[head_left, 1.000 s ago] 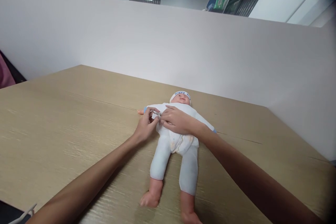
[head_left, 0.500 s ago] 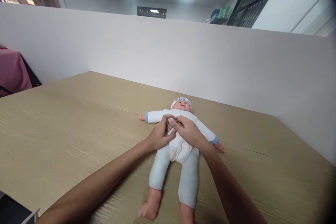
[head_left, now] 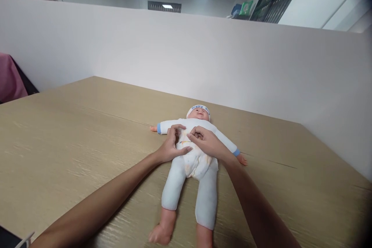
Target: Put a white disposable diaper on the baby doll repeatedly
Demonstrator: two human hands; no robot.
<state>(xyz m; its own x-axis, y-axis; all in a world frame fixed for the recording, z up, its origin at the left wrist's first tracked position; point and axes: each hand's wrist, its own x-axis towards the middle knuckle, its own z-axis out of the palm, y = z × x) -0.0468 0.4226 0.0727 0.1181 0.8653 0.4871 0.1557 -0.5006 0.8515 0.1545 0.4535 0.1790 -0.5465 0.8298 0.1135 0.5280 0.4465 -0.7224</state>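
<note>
A baby doll (head_left: 171, 192) in a white outfit with blue cuffs and a lettered white headband lies on its back, arms out and feet toward me. Around its hips is a white diaper (head_left: 194, 162) with orange marks. My left hand (head_left: 171, 146) rests against the left side of the waist, thumb and fingers spread apart over the diaper's front. My right hand (head_left: 207, 142) bends over the right side of the waist, its fingers curled and pinched at the diaper's upper front. Its fingertips are partly hidden, so the exact part pinched does not show.
The doll lies on a wide wooden table (head_left: 87, 131) with a seam across it. A white partition (head_left: 174, 50) stands along the far edge. Pink cloth (head_left: 11, 77) shows at the far left, and a dark object with a pale edge (head_left: 26, 240) at the bottom left corner.
My hands, close together over the doll's belly before, are now apart. The left hand has shifted left and opened wider, uncovering more of the diaper's front. The view has tilted down slightly.
</note>
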